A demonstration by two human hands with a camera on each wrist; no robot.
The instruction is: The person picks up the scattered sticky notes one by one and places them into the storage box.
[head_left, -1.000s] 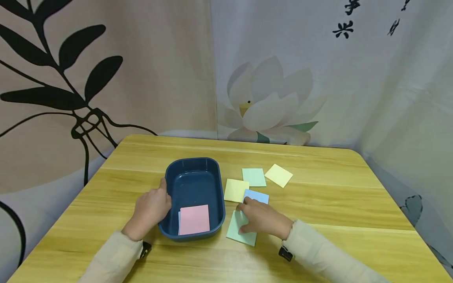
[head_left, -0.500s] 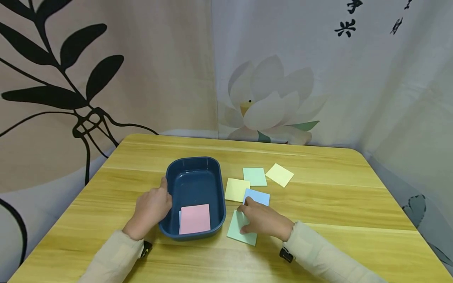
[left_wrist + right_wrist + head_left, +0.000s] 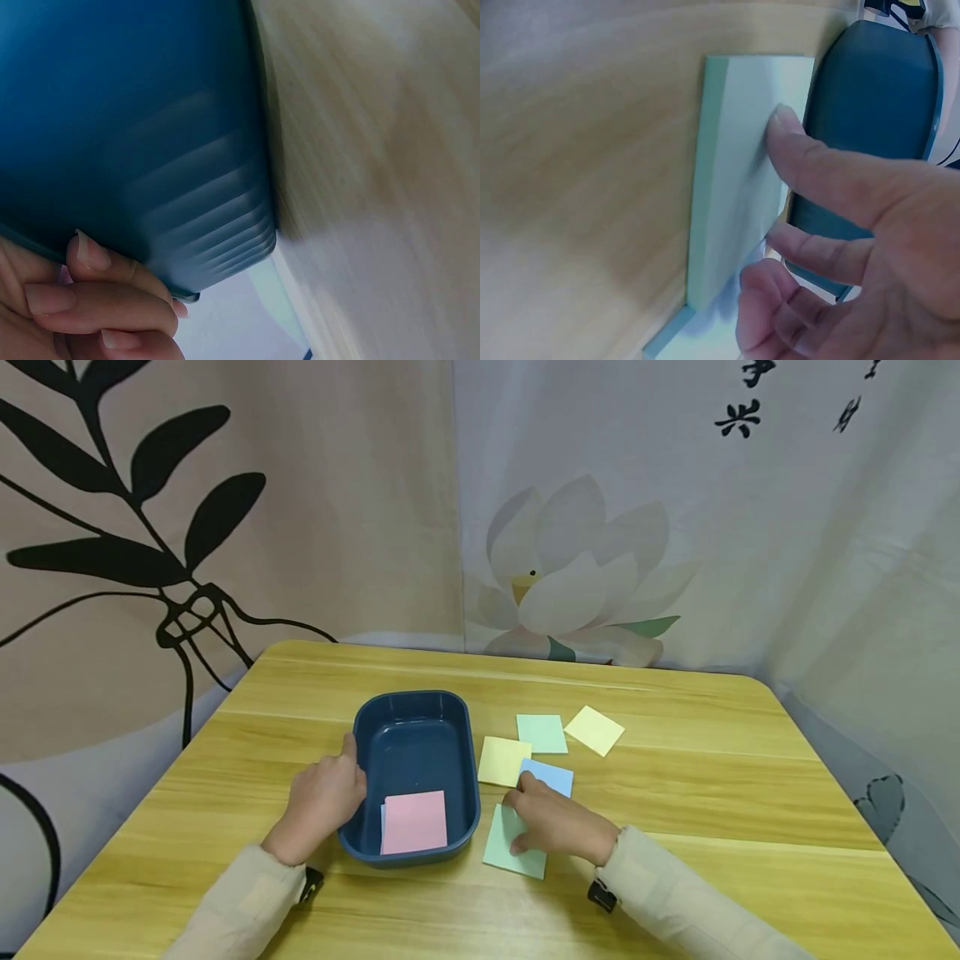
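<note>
Two edges held, gap between: left fingers grip the bin's rim, right fingers the green pad

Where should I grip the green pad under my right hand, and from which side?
Probably pinch the green pad by its near and far edges, coming from above and the right. It lies flat, its side face looks thick enough to hold, and the blue box stands close on its left.
</note>
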